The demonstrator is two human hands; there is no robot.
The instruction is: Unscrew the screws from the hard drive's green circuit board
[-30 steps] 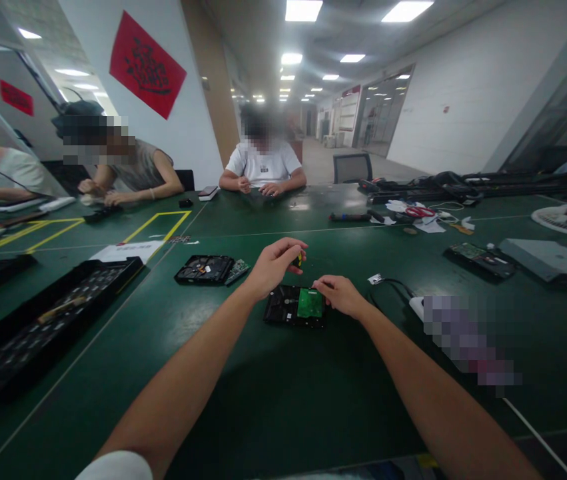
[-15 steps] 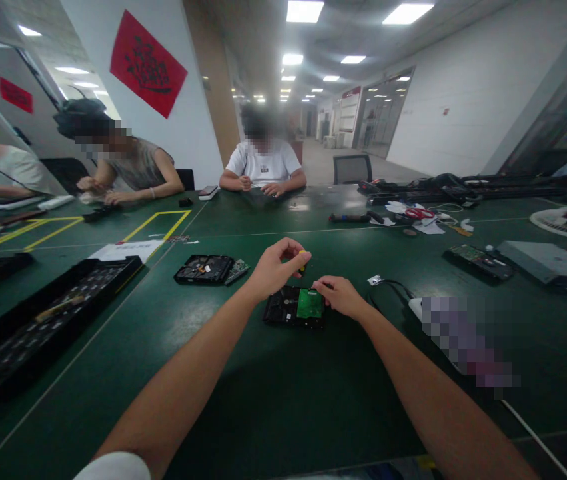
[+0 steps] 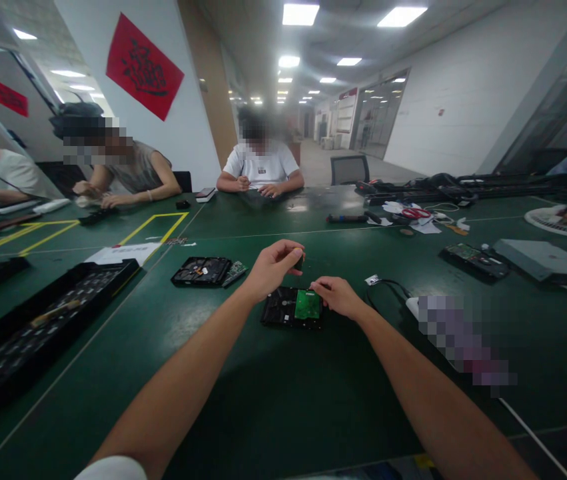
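Observation:
A black hard drive [image 3: 277,312] with a green circuit board [image 3: 307,305] lies flat on the table in front of me. Above its far edge, my left hand [image 3: 274,268] is closed around the small dark and yellow handle of what looks like a screwdriver [image 3: 298,261]; its lower end is hard to see. My right hand [image 3: 337,293] is at the drive's far right corner, thumb and finger pinched together by the board. What lies between those fingertips is too small to make out.
Left of the drive sit an opened hard drive [image 3: 200,271] and a loose circuit board [image 3: 234,273]. A long black tray [image 3: 58,320] stands further left. On the right are a cable [image 3: 396,285], a blurred pale object [image 3: 456,340], another drive [image 3: 476,260] and a grey metal box [image 3: 546,263]. Co-workers sit opposite.
The screwdriver handle has turned in my left fingers: less yellow shows and more of its dark side. My right hand stays at the drive's corner. The view has shifted slightly.

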